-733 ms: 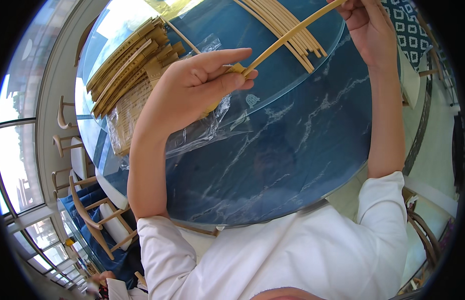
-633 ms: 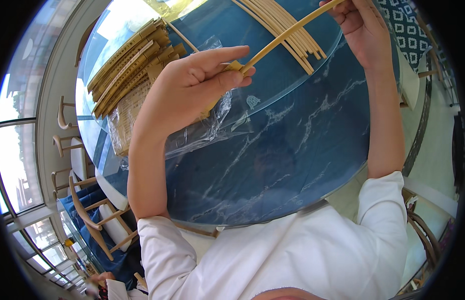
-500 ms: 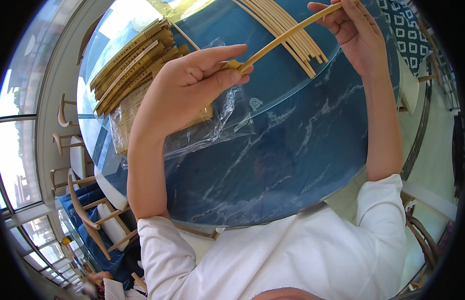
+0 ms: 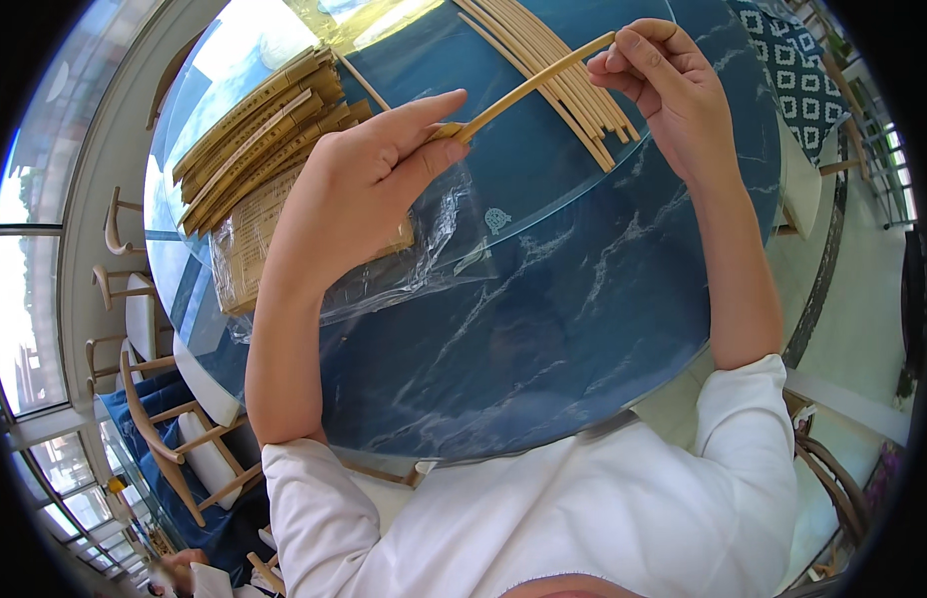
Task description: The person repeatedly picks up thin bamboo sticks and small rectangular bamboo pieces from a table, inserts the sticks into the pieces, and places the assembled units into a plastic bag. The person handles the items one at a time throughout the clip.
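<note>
A slender wooden chopstick (image 4: 538,84) slants between my two hands above the table. My left hand (image 4: 349,194) closes on its lower end, thumb along the near side; a bit of tan paper (image 4: 444,131) shows at the grip, mostly covered by the fingers. At the upper end, the fingertips of my right hand (image 4: 676,95) pinch the chopstick. Beneath it, several loose chopsticks (image 4: 531,62) lie side by side on the glass. Left of my left hand sits a fanned pile of brown printed paper sleeves (image 4: 254,125).
A clear plastic bag (image 4: 446,244) with a brown paper stack (image 4: 246,239) inside lies under my left forearm. The table (image 4: 503,369) has a dark blue marbled surface and a raised round glass top. Wooden chairs (image 4: 199,439) stand left; a patterned cloth (image 4: 802,85) hangs at far right.
My right hand has moved left and down, closer to my left hand, and less of the chopstick shows between them. Both hands keep their grip. The whole view has shifted slightly.
</note>
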The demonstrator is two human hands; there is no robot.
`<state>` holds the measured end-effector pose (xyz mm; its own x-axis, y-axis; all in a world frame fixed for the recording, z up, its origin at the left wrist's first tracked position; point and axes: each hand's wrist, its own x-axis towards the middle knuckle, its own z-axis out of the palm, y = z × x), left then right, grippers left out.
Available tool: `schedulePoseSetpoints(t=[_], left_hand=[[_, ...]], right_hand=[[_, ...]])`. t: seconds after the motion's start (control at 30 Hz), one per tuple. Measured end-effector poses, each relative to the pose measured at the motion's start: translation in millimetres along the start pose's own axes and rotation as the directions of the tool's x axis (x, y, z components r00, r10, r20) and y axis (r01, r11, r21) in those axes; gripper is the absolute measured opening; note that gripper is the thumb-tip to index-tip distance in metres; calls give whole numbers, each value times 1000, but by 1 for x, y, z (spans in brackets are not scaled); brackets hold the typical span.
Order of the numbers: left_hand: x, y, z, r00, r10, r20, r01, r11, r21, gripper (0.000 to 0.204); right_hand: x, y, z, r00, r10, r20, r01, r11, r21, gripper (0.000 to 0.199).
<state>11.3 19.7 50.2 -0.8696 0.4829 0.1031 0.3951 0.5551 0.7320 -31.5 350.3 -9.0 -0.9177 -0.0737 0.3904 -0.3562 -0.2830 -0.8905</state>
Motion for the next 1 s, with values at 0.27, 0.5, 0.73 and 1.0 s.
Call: schedulePoseSetpoints(t=[0.27,0.5,0.73,1.0], left_hand=[[1,-13,25,931,303,-206,-202,894,401,41],[3,-32,41,846,515,-139,-324,703,634,48],[5,-30,49,831,530,-172,-336,724,602,46],[4,-35,55,846,481,-230,-312,796,518,22]], right_hand=[[-5,1,16,989,110,-98,-119,989,-92,23],[-18,-4,43,957,287,47,-254,904,-345,24],[-34,-3,64,984,162,80,-97,847,-523,21],[-28,13,58,881,-239,407,471,519,-714,15]])
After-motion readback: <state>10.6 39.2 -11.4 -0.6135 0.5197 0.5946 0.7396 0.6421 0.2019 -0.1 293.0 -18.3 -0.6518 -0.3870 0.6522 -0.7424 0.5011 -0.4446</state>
